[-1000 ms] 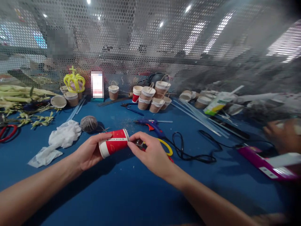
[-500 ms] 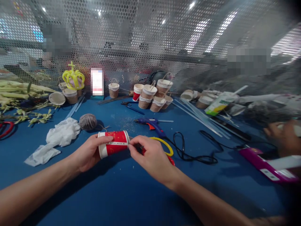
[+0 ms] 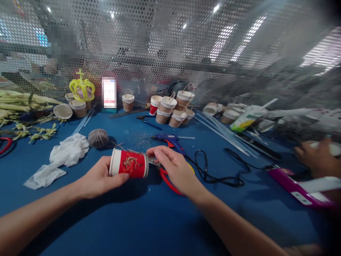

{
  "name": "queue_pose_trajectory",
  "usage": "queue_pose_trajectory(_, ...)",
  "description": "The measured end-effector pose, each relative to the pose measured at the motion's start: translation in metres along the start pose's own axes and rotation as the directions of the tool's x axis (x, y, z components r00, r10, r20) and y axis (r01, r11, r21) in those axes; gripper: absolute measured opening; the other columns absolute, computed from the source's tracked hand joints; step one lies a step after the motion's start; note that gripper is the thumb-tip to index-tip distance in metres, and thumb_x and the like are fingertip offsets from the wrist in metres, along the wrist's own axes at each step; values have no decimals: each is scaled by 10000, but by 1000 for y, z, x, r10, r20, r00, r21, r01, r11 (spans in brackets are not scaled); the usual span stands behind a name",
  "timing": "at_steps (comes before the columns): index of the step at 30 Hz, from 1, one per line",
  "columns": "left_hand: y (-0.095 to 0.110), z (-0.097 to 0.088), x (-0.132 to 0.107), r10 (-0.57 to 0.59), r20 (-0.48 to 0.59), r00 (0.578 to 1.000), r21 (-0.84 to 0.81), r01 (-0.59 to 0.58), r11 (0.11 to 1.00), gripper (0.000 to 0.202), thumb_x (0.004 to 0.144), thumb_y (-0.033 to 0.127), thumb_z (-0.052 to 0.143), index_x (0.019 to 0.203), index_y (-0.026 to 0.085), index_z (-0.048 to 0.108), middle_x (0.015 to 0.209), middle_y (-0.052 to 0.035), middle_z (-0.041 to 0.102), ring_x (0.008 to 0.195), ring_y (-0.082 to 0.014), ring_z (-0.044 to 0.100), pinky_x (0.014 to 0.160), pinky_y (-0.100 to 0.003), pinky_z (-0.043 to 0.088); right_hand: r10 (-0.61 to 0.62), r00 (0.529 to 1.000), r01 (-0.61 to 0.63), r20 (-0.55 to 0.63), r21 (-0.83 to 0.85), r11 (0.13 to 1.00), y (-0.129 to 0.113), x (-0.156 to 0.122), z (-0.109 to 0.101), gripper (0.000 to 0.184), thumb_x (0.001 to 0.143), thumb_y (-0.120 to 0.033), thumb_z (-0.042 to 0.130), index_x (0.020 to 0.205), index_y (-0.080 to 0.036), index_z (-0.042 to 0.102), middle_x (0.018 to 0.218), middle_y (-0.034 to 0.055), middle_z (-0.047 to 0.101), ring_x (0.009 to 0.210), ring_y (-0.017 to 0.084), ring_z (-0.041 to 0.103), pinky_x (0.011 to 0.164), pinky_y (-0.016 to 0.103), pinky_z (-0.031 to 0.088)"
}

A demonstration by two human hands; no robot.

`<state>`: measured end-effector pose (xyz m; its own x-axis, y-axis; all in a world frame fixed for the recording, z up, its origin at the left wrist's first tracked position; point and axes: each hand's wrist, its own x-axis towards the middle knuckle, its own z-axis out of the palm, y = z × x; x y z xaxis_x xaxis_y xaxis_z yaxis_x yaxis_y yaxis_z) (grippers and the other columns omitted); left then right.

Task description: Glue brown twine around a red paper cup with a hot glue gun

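Note:
My left hand [image 3: 98, 177] is closed around a red paper cup [image 3: 133, 164] with a white band and gold-coloured printing. The cup lies on its side, held over the blue table. My right hand [image 3: 173, 165] is at the cup's right end, its thumb and forefinger bent close to the edge. Scissors [image 3: 169, 182] with red and yellow handles are in that hand, the metal blades pointing at the cup's right end. The palm and fingers hide part of the handles. Behind the cup sits a ball of grey yarn [image 3: 98, 138], its loose strand trailing toward the cup.
A blue glue gun [image 3: 169, 138] with a black cord lies behind my right hand. Small wrapped cups [image 3: 177, 118] stand at the back. White cloth [image 3: 69, 150] is left, clear sticks [image 3: 226, 133] right. Another person's hand [image 3: 319, 156] is by a purple device [image 3: 298, 186].
The cup has been turned, so a gold design faces me instead of the white printed strip. My right hand has risen slightly; the red handle and blades of the scissors show more.

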<state>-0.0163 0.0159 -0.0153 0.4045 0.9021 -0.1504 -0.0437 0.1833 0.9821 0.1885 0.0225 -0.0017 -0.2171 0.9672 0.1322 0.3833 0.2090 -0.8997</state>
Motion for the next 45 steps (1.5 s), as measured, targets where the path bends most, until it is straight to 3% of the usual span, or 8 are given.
queue_pose_trajectory(4,2,3,-5,6,60,998,82,-11,997,77,643,150,670,714,122,682,567,8,612,475,-83,464,475,-159,378,42,993,-44,109,19,999,3,3,0,340,885,-380,350,899,-181,625,944,48,641,896,164,569,845,318,391)
queue_pose_trajectory(10,4,2,1,-34,6,999,-210,34,977,167,570,167,729,724,142,670,620,-13,664,536,-110,556,535,-177,440,123,963,-173,239,200,964,5,4,5,475,882,-473,297,952,-160,647,940,75,662,980,193,561,887,357,381)
queue_pose_trajectory(15,0,-1,1,-72,74,995,-177,84,981,160,592,181,723,730,115,675,666,-44,683,575,-121,582,585,-189,455,143,963,-194,229,222,955,5,2,7,478,852,-514,339,884,-175,675,925,69,671,896,189,591,886,372,380)
queue_pose_trajectory(21,-3,0,1,-62,106,992,-140,77,987,139,622,179,698,745,115,681,687,-45,688,588,-116,583,599,-185,447,141,953,-259,269,472,843,9,3,10,360,778,-491,505,864,-186,675,938,60,667,912,179,589,879,367,404)
queue_pose_trajectory(25,-3,3,3,-82,83,993,-177,95,980,156,606,177,704,747,115,679,673,-51,690,575,-128,587,587,-201,452,167,955,-282,244,581,764,10,3,11,172,643,-326,699,752,-194,679,943,30,660,920,153,576,865,321,414)
queue_pose_trajectory(30,-3,4,3,-90,102,991,-189,108,976,128,628,177,692,741,118,684,677,-53,697,579,-126,597,579,-190,452,199,955,-291,218,580,761,10,3,10,126,616,-235,716,723,-190,666,792,-16,654,705,86,582,723,253,453)
queue_pose_trajectory(37,-4,3,-1,-110,129,986,-68,119,991,134,637,161,683,764,120,687,702,-49,697,594,-137,597,606,-204,463,256,926,-366,278,492,789,14,5,7,147,628,-259,704,712,-162,632,691,-8,627,640,98,565,663,269,446)
queue_pose_trajectory(45,-3,4,-1,-121,117,986,3,121,993,105,644,174,673,738,127,678,663,-32,677,556,-118,567,558,-182,437,145,979,-188,144,350,918,3,2,3,126,667,-281,663,689,-167,614,667,-30,581,610,83,514,640,253,414)
